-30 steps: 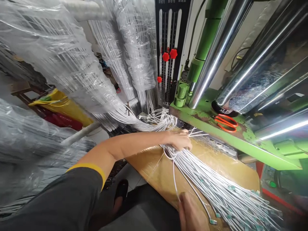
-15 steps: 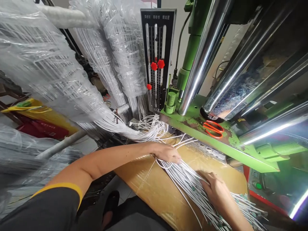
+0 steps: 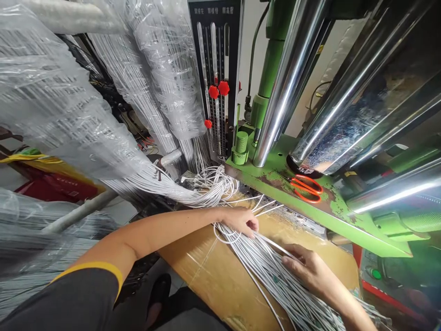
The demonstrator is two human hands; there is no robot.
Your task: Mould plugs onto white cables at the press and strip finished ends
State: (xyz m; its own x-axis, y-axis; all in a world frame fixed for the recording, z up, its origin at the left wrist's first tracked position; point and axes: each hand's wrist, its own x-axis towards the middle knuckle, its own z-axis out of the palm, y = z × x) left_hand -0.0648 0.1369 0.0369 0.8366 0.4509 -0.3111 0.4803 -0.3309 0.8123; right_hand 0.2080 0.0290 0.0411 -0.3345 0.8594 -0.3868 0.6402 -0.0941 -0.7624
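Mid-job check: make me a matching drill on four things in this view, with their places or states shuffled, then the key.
Things
1. Scissors
2. Knobs
3. Cables
4. Left hand

Places or states
A. White, spread along the tan board
B. Fingers curled over the bundle
C. Orange-handled, lying on the green ledge
D. Red, mounted on the black panel

Right pairs
1-C
2-D
3-A
4-B
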